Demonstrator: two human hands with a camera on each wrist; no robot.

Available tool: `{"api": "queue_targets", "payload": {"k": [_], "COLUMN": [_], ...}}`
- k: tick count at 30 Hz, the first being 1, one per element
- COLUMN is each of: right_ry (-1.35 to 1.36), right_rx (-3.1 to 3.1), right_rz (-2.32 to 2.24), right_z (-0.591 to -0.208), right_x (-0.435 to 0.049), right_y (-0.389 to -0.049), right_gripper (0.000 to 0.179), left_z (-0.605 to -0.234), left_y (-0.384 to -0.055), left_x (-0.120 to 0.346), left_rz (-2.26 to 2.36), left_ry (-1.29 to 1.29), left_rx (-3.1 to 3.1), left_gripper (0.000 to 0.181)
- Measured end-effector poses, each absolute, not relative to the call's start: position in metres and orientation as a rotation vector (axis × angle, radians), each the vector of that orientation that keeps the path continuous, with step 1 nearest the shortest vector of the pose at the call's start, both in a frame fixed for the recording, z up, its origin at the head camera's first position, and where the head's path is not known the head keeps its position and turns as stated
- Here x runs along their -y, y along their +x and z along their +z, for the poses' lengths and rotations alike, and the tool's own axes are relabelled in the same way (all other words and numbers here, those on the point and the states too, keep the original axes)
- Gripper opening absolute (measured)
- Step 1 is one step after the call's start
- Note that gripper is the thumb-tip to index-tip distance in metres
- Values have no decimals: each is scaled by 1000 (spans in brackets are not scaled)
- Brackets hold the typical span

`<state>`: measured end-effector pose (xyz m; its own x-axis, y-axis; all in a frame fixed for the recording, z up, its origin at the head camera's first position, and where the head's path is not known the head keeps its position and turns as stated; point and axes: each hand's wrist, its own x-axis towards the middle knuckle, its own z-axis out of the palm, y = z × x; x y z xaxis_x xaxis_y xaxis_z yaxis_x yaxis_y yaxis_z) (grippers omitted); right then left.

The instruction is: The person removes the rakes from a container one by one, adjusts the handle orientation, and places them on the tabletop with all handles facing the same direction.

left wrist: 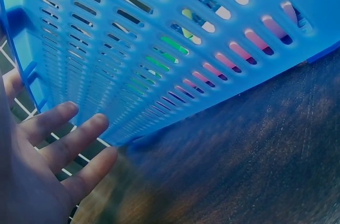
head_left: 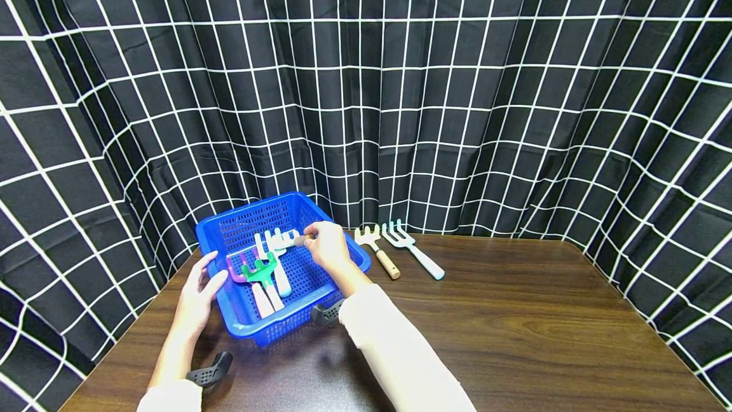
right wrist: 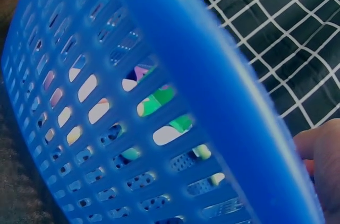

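A blue plastic basket (head_left: 311,326) stands on the table, holding several small hand forks. My left hand (head_left: 197,297) holds its left rim, with some fingers (left wrist: 79,152) spread along the outside wall in the left wrist view. Inside the basket, my right hand (head_left: 332,247) pinches the wooden handle of a white-pronged hand fork (head_left: 288,238). Near it lie a green hand fork (head_left: 261,272), a purple hand fork (head_left: 237,276) with a pink handle, and a white hand fork (head_left: 281,278) with a pale blue handle end. In the right wrist view the basket wall hides most of the contents.
Right of the basket, a cream hand fork (head_left: 387,264) with a wooden handle and a pale blue hand fork (head_left: 426,262) lie on the brown wooden table (head_left: 515,323). A black curtain (head_left: 434,113) with a white grid hangs behind and at both sides.
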<state>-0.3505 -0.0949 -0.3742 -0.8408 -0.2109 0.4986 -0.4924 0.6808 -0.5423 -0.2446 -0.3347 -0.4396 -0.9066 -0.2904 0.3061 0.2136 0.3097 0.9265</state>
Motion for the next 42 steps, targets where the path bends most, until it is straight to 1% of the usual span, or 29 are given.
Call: {"api": "queue_targets", "payload": {"k": [10, 20, 42], "right_ry": [529, 547, 584], "right_rx": [2446, 2423, 2143], "right_rz": [1018, 1064, 1465], "right_z": [-371, -359, -336], "right_x": [89, 75, 22], "right_y": [-344, -336, -326], "right_gripper": [14, 17, 14], "left_z": [-442, -444, -439], "left_y": [-246, -248, -245], "left_x": [332, 335, 334], "left_rz": [-1664, -1658, -1619], "left_ry": [30, 52, 52], "left_rx": [2134, 2149, 2170], "left_gripper": [53, 54, 54]}}
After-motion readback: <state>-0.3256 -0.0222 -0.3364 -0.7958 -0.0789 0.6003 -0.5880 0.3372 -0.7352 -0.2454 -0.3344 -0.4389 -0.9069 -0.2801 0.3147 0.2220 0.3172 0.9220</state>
